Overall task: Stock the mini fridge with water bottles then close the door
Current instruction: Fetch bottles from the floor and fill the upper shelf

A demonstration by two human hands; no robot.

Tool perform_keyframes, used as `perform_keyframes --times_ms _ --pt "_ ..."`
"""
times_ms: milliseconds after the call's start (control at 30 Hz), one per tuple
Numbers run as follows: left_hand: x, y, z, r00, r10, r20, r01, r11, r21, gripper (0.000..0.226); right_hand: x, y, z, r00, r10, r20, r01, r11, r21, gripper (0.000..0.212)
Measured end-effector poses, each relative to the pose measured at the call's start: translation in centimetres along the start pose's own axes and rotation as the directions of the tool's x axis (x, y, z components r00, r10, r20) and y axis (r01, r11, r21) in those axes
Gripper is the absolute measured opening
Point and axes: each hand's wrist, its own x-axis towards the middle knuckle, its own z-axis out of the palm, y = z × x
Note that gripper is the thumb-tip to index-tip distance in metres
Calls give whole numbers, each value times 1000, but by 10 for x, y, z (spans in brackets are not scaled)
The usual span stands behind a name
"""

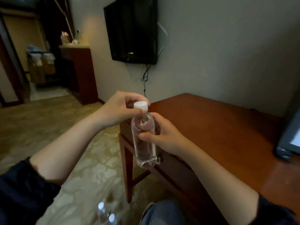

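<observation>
A clear water bottle (145, 143) with a white cap is held upright in front of me, above the corner of a wooden desk. My left hand (120, 109) pinches the neck just under the cap. My right hand (159, 133) grips the bottle's body from the right, thumb across the front. Other water bottles (105, 213), blurred, stand on the carpet at the bottom of the view. No mini fridge is in view.
The reddish wooden desk (219, 127) fills the right side, with a dark device (290, 137) at its right edge. A wall-mounted TV (131, 30) hangs above. Patterned carpet (48, 120) spreads to the left toward a wooden cabinet (81, 70).
</observation>
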Motion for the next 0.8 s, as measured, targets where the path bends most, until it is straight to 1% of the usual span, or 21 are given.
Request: perform_keyframes --times_ms 167,267,367,433,500,633,700,800 --pt "24 42 41 996 93 -9 -94 981 -171 23 -32 -12 -52 987 -4 -159 -8 997 -71 43" --pt "38 61 72 985 165 -44 -171 944 -281 25 -51 -18 -85 962 -6 -273 -25 994 -109 45" --pt "52 77 106 979 184 -89 -203 927 -316 27 -73 -20 -120 926 6 -377 -59 990 -130 47" --pt "57 84 129 985 165 -50 -173 918 -356 22 -88 -19 -142 898 19 -440 -81 989 -124 49" --pt "60 90 157 992 124 32 -99 901 -422 19 -104 -18 -165 865 21 -501 -111 982 -151 46" --pt "67 105 215 988 83 134 0 850 -526 28 -137 -17 -207 789 31 -614 -201 957 -210 29" --pt "72 120 244 981 90 170 23 821 -570 32 -154 -17 -229 747 41 -663 -246 944 -219 27" --pt "83 145 286 974 131 183 10 787 -617 32 -181 -17 -261 682 62 -728 -332 914 -234 30"
